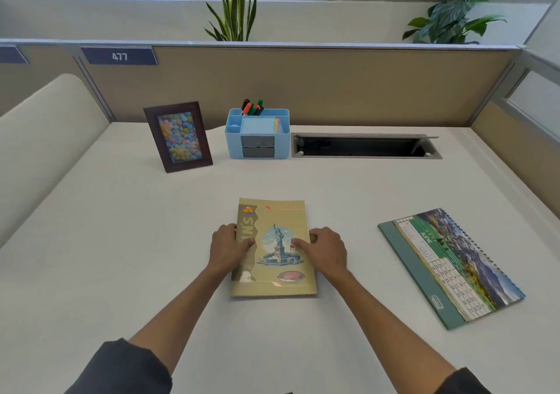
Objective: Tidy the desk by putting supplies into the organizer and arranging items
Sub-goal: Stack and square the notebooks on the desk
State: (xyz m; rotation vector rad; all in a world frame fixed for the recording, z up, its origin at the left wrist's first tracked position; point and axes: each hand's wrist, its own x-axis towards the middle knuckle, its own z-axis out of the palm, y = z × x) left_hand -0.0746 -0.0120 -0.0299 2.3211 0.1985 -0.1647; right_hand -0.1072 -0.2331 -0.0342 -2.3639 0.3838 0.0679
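Observation:
A tan notebook (274,275) with a statue picture on its cover lies flat at the middle of the white desk (121,242). My left hand (228,248) grips its left edge, thumb on the cover. My right hand (325,249) grips its right edge the same way. At the back stands a light blue organizer (257,134) with several markers (252,107) upright in its rear compartment and coloured paper in a side slot. A green spiral-bound calendar (451,268) lies flat and slanted at the right.
A dark wooden photo frame (178,136) leans upright left of the organizer. An open cable slot (365,146) is sunk into the desk right of it. A beige partition (303,84) closes the back, with plants behind.

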